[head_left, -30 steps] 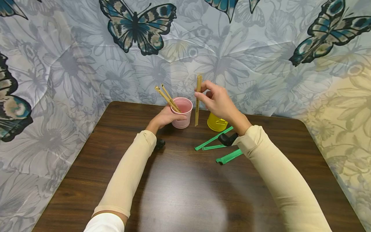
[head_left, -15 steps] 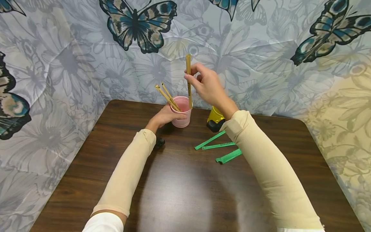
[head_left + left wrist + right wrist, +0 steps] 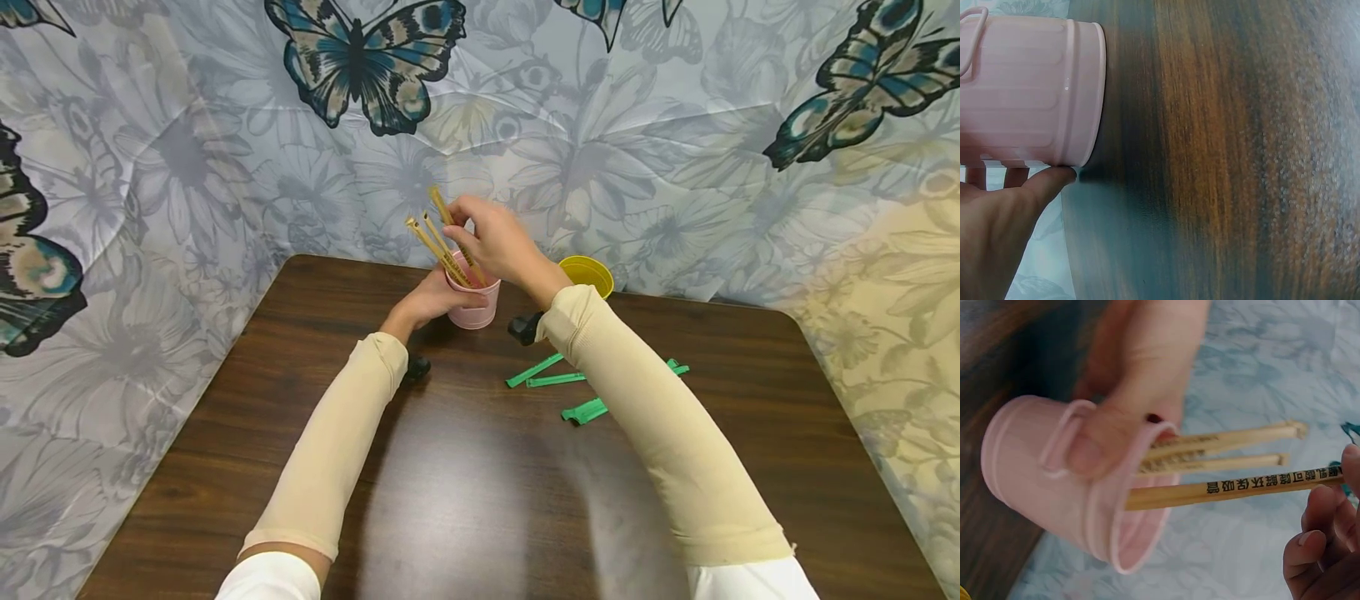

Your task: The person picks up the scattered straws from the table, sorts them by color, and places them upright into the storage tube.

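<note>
A tan straw enters the pink bucket, one hand guiding it and the other bracing.
The right hand pinches the tan, slim, printed-sleeve straw between thumb and fingers, nearly closed on its upper part; its lower end is inside the rim of the small pink ribbed bucket, at the table's far side. The left hand grips that bucket from the left, thumb across the near side, its other fingers partly hidden. Two similar tan straws lean left inside. To place this one well, I would keep the bucket braced, follow the others' slant, and loosen the pinch only once the end meets the bottom. Right of it stand a yellow bucket and, nearer, green straw-like sticks lying on the dark wood-grain table.
</note>
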{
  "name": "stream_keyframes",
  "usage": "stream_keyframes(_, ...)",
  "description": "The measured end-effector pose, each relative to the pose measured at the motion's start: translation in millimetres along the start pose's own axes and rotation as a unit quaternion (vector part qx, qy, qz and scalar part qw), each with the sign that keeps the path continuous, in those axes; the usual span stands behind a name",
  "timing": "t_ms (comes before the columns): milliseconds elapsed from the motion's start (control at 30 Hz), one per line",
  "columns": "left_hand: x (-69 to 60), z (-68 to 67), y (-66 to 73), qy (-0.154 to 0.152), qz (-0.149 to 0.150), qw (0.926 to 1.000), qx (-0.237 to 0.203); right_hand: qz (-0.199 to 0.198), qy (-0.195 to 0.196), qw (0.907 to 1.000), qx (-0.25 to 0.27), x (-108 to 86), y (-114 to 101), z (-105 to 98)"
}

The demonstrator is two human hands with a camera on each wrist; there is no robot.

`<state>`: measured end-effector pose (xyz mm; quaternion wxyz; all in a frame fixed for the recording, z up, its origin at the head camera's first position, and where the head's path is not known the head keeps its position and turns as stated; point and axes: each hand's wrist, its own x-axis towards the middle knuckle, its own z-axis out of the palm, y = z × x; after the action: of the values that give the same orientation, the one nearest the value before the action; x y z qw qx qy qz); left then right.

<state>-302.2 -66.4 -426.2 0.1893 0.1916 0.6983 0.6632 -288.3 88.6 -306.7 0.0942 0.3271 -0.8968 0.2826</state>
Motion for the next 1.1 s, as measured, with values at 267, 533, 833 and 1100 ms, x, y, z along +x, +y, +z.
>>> stream_keyframes(267, 1.4, 0.8, 1.5, -0.001, -0.016, 0.9998, 0.008, 0.001, -0.015, 0.9999, 0.001, -5.3, 5, 9)
stream_keyframes(533, -4.4, 1.4, 9.9, -0.008, -0.011, 0.9994, 0.033, -0.007, -0.023, 0.9995, 0.019, -10.7, 10, 9)
stream_keyframes(833, -2.6, 4.4, 4.1, -0.011, 0.032, 0.9981, 0.051, 0.016, -0.037, 0.9992, 0.008, -38.8, 15, 1)
stream_keyframes(1100, -2.4, 4.1, 4.0, 0.014, 0.019, 0.9991, 0.034, -0.001, -0.081, 0.9962, -0.03, -77.9, 15, -16)
